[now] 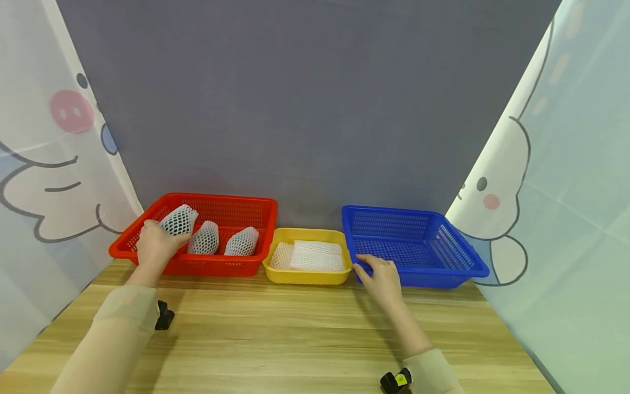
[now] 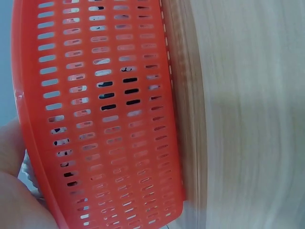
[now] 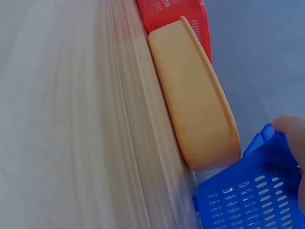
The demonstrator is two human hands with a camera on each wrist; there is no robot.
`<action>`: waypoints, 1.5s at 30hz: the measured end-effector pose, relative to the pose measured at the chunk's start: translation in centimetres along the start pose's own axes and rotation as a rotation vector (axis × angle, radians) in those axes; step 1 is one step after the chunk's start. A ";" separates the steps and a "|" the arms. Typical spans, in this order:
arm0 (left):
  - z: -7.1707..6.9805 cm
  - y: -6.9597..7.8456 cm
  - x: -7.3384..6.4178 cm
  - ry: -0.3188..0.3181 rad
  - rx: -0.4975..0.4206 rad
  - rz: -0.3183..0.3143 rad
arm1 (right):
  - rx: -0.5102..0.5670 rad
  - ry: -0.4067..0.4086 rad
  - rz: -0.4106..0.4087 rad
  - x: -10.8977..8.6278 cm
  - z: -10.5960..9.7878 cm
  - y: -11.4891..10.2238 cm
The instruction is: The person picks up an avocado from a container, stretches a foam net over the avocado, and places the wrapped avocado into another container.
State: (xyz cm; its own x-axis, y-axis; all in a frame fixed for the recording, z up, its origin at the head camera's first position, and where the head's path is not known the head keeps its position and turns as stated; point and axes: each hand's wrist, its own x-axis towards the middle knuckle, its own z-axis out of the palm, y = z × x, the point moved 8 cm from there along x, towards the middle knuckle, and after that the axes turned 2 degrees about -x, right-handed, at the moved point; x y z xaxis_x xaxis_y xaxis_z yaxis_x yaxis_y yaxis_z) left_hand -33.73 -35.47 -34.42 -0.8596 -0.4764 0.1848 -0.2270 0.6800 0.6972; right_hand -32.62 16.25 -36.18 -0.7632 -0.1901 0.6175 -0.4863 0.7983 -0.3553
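Observation:
My left hand [image 1: 156, 241] reaches over the near left rim of the red basket [image 1: 211, 267]. Between its thumb and fingers it grips a bundle in a white foam net sleeve [image 1: 178, 221], with something dark showing through the mesh. Two more foam net bundles, one in the middle [image 1: 204, 239] and one to the right [image 1: 242, 242], lie in the same basket. My right hand [image 1: 383, 280] rests at the near left corner of the blue basket [image 1: 418, 278], its fingers loosely bent over the rim. In the left wrist view, the red basket's wall hides most of the held bundle.
Between the two baskets stands a yellow tray [image 1: 307, 278] with flat white foam net sleeves [image 1: 317, 256] in it. All three containers line the far edge of the wooden table [image 1: 275, 334]. Behind them hangs a grey cloth [image 1: 315, 109], with printed curtains on both sides.

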 end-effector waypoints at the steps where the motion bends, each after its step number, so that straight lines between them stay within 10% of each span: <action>1: 0.1 0.0 0.1 -0.008 0.008 -0.004 | 0.001 0.003 0.000 0.0 0.0 0.0; 45: 1.9 -0.5 1.6 -0.197 0.251 -0.132 | -0.002 -0.015 0.020 0.1 0.0 0.3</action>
State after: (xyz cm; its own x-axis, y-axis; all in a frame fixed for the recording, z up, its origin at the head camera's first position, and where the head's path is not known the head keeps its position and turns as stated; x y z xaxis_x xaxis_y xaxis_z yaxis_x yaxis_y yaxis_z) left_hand -35.82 -35.53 -35.75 -0.8817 -0.4692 -0.0497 -0.4265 0.7475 0.5093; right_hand -32.84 16.42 -36.22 -0.7790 -0.1830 0.5997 -0.4701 0.8033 -0.3656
